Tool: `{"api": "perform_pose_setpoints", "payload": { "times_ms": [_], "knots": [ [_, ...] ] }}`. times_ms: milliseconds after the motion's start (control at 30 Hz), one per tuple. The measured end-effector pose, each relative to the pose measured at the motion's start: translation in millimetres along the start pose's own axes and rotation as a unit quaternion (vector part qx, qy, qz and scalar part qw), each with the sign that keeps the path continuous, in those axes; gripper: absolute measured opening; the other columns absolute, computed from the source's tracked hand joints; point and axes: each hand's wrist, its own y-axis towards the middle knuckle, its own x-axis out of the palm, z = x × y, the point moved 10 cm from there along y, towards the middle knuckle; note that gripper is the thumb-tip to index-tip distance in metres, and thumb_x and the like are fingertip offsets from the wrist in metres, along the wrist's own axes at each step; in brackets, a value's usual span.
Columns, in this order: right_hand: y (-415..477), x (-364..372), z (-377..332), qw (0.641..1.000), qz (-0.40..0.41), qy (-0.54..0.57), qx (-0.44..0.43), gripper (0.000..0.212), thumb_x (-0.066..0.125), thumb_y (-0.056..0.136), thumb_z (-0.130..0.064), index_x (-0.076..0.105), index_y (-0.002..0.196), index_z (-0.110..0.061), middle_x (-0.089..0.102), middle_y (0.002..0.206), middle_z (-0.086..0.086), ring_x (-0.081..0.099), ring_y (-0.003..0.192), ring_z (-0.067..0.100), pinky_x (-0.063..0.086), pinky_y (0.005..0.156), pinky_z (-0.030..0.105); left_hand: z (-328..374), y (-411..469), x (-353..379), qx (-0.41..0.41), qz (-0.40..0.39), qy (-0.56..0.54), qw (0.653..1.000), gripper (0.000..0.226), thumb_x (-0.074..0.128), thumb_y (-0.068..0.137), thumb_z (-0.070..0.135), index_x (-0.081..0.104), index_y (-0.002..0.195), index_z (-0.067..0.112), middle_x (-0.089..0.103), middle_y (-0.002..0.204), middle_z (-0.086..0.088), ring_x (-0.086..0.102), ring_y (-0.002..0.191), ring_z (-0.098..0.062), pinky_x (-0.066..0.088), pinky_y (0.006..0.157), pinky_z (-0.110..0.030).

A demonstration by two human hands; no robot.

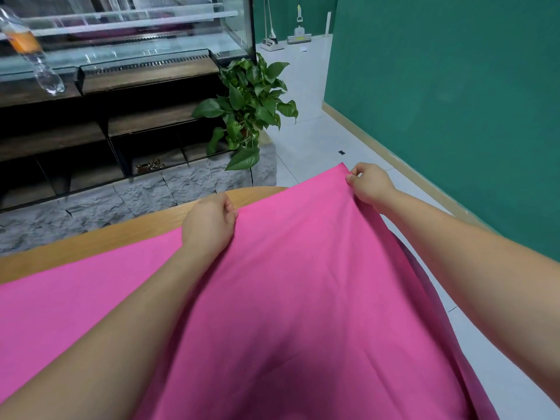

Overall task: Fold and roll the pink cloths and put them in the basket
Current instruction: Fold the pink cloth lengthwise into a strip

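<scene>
A large pink cloth (288, 298) is filling the lower half of the frame, spreading over a round wooden table (91, 241) whose bare rim is showing as a curved band across the middle left. Two bare forearms are reaching in from the bottom corners toward the cloth's far edge. The left hand (209, 222), just left of centre, is closing into a loose fist on that edge, its fingers pinching the fabric against the thumb. The right hand (368, 183), higher and to the right of centre, is gripping the cloth's far corner between thumb and curled fingers, lifting it slightly so the fabric is sloping down from it and hanging past the table's right side. Soft creases are running from both hands toward the bottom of the frame.

Behind the table, in the centre, a leafy green plant (251, 107) is standing on a grey stone ledge (188, 186). A glass display case (127, 31) is occupying the upper left, with a clear plastic bottle (33, 53) leaning beside it. A green wall (454, 101) is covering the upper right, and a mop (299, 31) is resting at the top centre. No basket is visible.
</scene>
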Motion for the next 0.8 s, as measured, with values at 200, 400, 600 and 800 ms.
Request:
{"api": "perform_pose_setpoints", "payload": {
  "times_ms": [200, 400, 600, 800],
  "knots": [
    [-3, 3, 9, 0.999, 0.03, -0.006, -0.009, 0.02, 0.056, 0.105, -0.028, 0.062, 0.089, -0.017, 0.063, 0.082, 0.0, 0.057, 0.078, 0.023, 0.037, 0.064, 0.033, -3, -9, 4, 0.021, 0.047, 0.001, 0.999, 0.015, 0.067, 0.097, 0.032, 0.056, 0.089, 0.026, 0.048, 0.101, 0.003, 0.049, 0.101, -0.027, 0.044, 0.09, -0.046],
    [-8, 4, 19, 0.999, 0.007, 0.051, 0.011, 0.026, 0.067, 0.098, -0.041, 0.064, 0.091, -0.017, 0.069, 0.087, 0.002, 0.062, 0.081, 0.024, 0.042, 0.066, 0.032, -7, -10, 4, -0.003, 0.051, 0.027, 0.998, 0.012, 0.062, 0.099, 0.035, 0.06, 0.093, 0.025, 0.051, 0.104, -0.001, 0.049, 0.104, -0.03, 0.042, 0.09, -0.047],
    [-53, -15, 26, 0.986, -0.144, 0.083, 0.012, 0.05, 0.088, 0.085, -0.037, 0.06, 0.126, -0.029, 0.068, 0.096, 0.001, 0.064, 0.083, 0.014, 0.045, 0.072, 0.029, 9, -26, -10, 0.016, 0.063, 0.035, 0.997, 0.024, 0.067, 0.093, 0.026, 0.063, 0.117, 0.023, 0.053, 0.117, -0.007, 0.051, 0.113, -0.033, 0.042, 0.092, -0.05],
    [-131, -49, 49, 0.988, -0.15, 0.006, -0.031, 0.076, 0.086, 0.084, -0.036, 0.044, 0.147, -0.035, 0.053, 0.132, -0.004, 0.061, 0.114, 0.018, 0.05, 0.091, 0.033, 76, -81, -5, 0.115, -0.007, -0.025, 0.993, 0.043, 0.066, 0.091, 0.025, 0.055, 0.132, 0.027, 0.055, 0.127, -0.002, 0.055, 0.12, -0.031, 0.047, 0.096, -0.053]
  ]
}}
